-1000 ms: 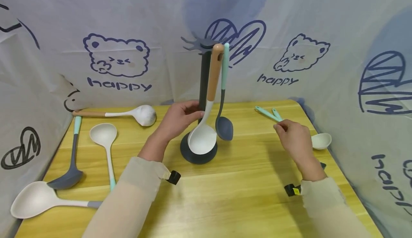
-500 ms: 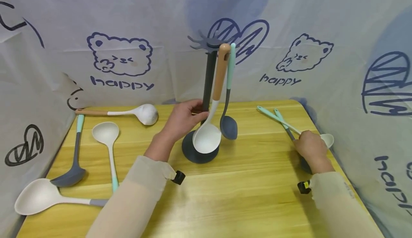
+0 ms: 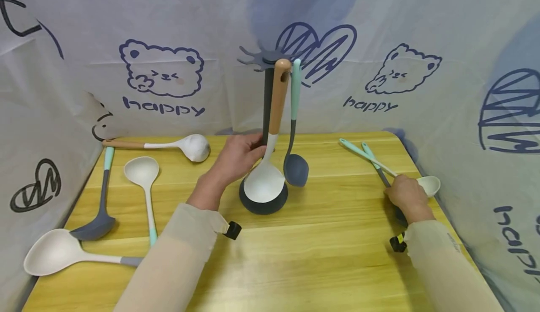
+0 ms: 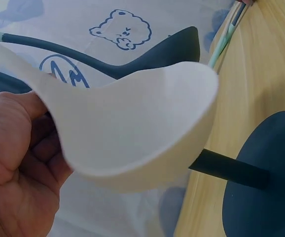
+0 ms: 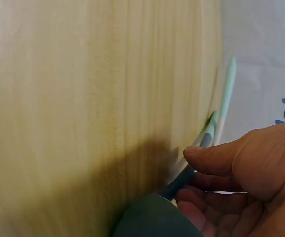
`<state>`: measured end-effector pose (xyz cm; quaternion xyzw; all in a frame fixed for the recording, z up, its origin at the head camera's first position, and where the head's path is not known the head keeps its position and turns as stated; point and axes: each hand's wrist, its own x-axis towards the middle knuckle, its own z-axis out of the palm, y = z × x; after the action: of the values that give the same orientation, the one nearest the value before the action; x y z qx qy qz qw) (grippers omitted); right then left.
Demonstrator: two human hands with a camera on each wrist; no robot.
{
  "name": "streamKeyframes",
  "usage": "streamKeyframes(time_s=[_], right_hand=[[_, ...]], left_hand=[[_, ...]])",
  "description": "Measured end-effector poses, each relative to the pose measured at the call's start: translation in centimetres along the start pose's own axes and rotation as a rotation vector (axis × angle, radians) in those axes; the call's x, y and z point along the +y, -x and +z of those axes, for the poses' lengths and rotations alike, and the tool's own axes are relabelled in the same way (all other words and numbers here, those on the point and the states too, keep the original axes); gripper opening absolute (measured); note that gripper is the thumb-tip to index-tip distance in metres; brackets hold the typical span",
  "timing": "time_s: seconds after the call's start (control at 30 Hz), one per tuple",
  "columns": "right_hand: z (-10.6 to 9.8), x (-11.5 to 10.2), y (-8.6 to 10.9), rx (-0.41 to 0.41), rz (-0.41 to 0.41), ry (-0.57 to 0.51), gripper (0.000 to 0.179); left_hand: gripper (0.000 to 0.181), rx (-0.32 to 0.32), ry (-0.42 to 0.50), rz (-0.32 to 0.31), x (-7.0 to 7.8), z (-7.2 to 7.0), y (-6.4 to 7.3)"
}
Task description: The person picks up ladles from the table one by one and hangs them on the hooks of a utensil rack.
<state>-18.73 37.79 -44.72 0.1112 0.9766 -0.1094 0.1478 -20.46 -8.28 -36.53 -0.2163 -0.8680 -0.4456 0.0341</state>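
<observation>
A: What has just changed in the head view?

B: The right hand [image 3: 409,195] has come down from above the crossed utensils on the right and now grips a dark grey ladle with a mint-green handle [image 3: 383,178]. That ladle's handle crosses under a cream spoon with a mint-green handle [image 3: 430,186], at the right side of the yellow wood-grain table [image 3: 320,255]

A: And the left hand [image 3: 236,162]?

B: Wrapped round the post of a dark grey stand with a pronged top [image 3: 267,101], where a white ladle with a tan handle [image 3: 264,184] and another dark grey ladle [image 3: 296,170] hang

A: The left wrist view?

B: Fingers curl behind the white ladle's neck, partly hidden

A: The right wrist view?

B: Thumb and fingers pinch the gripped ladle's shaft, near its bowl

A: Meaning for the work?

B: I'd judge that one hand steadies the stand while the other has secured a ladle; whether it is off the table, I can't tell
</observation>
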Motion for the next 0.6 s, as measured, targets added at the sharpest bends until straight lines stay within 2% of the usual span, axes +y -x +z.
streamKeyframes(time_s=[0.27,0.6], right_hand=[[0.37,0.3,-0.58,0.016,-0.046,0.005,0.027],[0.86,-0.2,-0.64,-0.001,-0.099,-0.078,0.032]], left_hand=[[0.019,-0.058,0.08,-0.006,-0.16,-0.19,-0.06],[0.022,-0.047,0.123,-0.005,0.04,0.06,-0.15]])
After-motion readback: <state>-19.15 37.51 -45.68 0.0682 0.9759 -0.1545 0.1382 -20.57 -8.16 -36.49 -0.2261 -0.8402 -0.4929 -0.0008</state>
